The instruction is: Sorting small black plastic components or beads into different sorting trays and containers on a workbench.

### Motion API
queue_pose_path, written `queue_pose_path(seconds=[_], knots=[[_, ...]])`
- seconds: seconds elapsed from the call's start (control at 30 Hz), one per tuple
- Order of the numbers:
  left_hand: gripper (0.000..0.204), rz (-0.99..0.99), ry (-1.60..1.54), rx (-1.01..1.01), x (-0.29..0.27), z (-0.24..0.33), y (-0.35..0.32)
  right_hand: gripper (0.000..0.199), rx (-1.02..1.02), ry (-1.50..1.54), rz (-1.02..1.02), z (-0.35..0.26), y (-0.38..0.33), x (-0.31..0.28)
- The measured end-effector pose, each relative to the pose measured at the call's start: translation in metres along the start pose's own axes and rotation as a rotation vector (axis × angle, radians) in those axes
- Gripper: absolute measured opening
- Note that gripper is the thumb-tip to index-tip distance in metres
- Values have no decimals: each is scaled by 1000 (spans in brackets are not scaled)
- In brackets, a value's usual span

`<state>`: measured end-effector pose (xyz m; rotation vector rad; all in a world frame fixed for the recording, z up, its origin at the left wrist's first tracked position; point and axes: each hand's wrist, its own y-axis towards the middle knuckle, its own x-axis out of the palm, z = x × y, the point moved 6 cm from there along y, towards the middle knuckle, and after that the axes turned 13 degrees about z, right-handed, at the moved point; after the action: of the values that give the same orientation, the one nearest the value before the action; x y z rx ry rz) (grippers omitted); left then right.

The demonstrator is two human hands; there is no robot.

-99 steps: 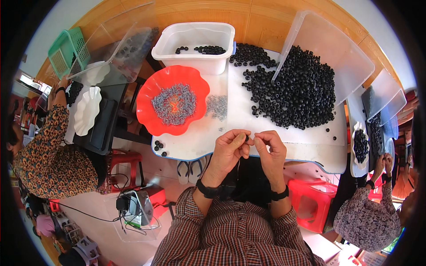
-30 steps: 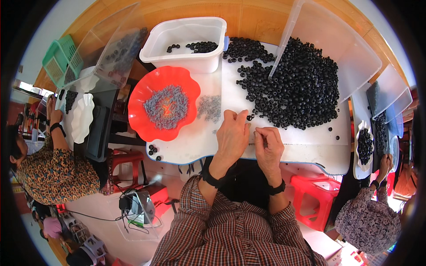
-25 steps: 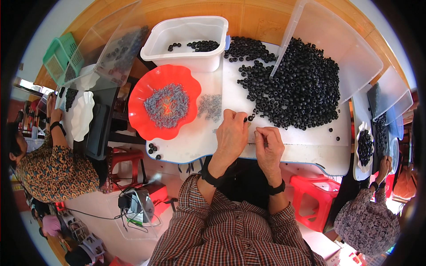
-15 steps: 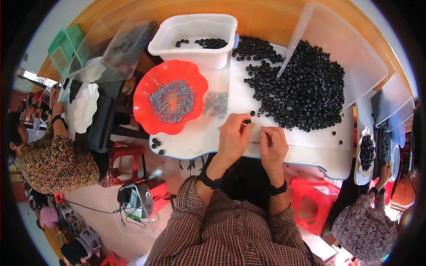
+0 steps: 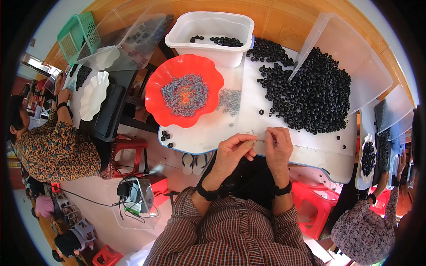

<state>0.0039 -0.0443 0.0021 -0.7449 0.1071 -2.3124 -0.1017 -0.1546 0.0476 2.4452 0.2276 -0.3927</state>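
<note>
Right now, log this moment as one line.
left hand: pinching small part | right hand: fingertips meeting left | black beads: heaped on white table

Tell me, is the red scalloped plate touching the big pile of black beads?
Apart. The head view shows bare white table between the red plate and the pile of black beads.
</note>
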Motion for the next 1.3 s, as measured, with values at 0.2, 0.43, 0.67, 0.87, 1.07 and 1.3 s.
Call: queue_pose_path(seconds=[0.2, 0.43, 0.67, 0.87, 1.07, 1.3], knots=[[21, 172, -138, 10, -32, 7, -7, 15, -68, 18, -92, -27, -10, 35], [20, 263, -169, 76, -56, 19, -11, 13, -255, -104, -145, -52, -9, 67], [21, 266, -143, 90, -58, 21, -12, 12, -290, -207, -142, -48, -14, 78], [20, 270, -140, 78, -57, 19, -11, 6, -27, -38, -80, -27, -6, 59], [18, 210, -126, 36, -39, 20, -2, 8, 382, 242, -124, 1, -4, 41], [24, 134, 54, 120, -13, 21, 18, 11, 616, 324, -212, 12, -7, 34]])
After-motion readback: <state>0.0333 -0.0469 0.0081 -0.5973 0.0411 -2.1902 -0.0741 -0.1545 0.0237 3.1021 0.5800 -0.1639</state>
